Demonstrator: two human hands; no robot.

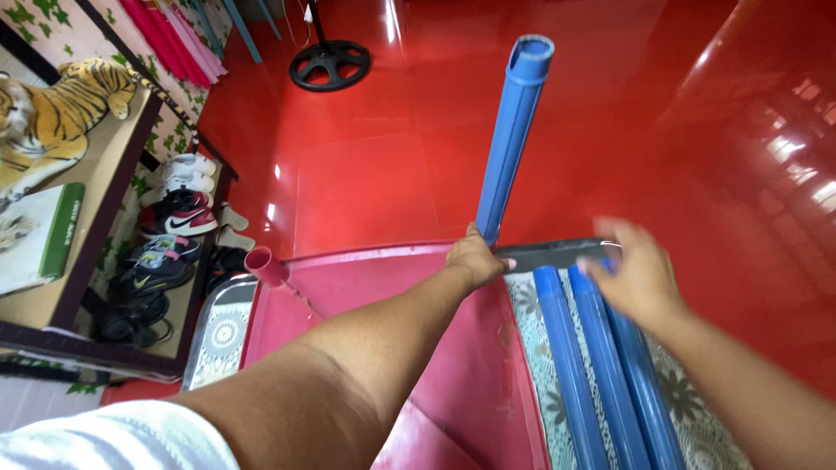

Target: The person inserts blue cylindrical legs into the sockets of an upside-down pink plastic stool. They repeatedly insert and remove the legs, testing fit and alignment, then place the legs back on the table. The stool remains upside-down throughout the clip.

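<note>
We are looking down over our own two arms at a red, glossy floor (374,174). Our left hand (475,259) is wrapped around the lower end of a blue tube (514,130), fingers closed on it, so the tube stands up and leans a little away from us, its open top end toward the camera. Gripping it low down like this lets the tube stand nearly upright from the edge of the pink panel (418,331) below the hand.

Our right hand (636,274) hovers just over the top ends of three more blue tubes (601,365), which lie side by side, touching, on a patterned cloth surface (688,409) at the right. The hand is blurred; its fingers look loosely spread, and we cannot tell whether they touch the tubes or the dark bar (549,254) just beyond them. Lying parallel and close together, the tubes stay in one bundle, easy to reach one at a time.

A short pink tube (266,265) pokes up at the left corner of the pink panel, well apart from the blue ones.

Off to the left a low shelf (104,226) carries a plush tiger (61,117) and a green book (63,231) on top, with several pairs of shoes (170,235) stacked in its lower part. Farther back on the floor stands the round black base of a fan (329,65).
</note>
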